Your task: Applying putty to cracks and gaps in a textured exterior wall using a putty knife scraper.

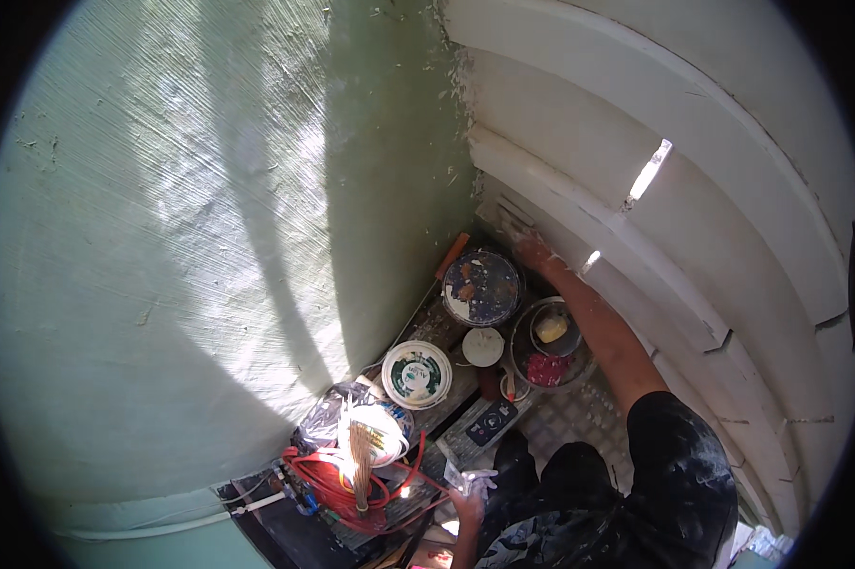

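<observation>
your sleeve [683,453] leads to your right hand [533,250], grip unclear; your left hand [470,491] pinches a flat piece [453,471] by the plank's [456,443] end.

Wall [114,256] is pale green, streaked; boards [626,57] are off-white. Hose [328,486] is red, round lid [418,376] white and green, handle [453,255] orange. Black sleeve [679,460] shows whitish smears; left hand [471,486] likewise.

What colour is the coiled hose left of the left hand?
Red: the coiled hose shows best in the head view.
</observation>
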The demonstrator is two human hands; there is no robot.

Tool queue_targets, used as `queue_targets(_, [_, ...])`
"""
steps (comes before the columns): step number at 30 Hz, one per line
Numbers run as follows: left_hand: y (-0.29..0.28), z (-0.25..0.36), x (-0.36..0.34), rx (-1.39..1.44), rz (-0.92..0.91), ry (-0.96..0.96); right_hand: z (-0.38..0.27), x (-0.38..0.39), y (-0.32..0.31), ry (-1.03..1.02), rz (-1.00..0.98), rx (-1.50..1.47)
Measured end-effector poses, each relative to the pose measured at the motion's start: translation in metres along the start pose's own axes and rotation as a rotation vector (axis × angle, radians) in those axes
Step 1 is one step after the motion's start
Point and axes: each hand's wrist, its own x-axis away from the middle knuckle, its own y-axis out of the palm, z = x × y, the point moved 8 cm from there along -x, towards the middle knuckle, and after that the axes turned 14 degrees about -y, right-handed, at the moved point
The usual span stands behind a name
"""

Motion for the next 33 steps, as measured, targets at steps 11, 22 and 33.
queue_targets(11, [0.016, -0.005, -0.013, -0.252, -0.077, 0.087, 0.010, -0.019, 0.029, 0.030, -0.086, -0.216])
queue_targets(22, [0.110, 0.019, -0.006, -0.172, -0.482, 0.002, -0.069, 0.348, -0.020, 0.265, 0.333, -0.683])
queue_targets(33, [0.237, -0.011, 0.042, -0.417, -0.947, -0.023, -0.102, 0.624, -0.012, 1.033, 0.314, -0.478])
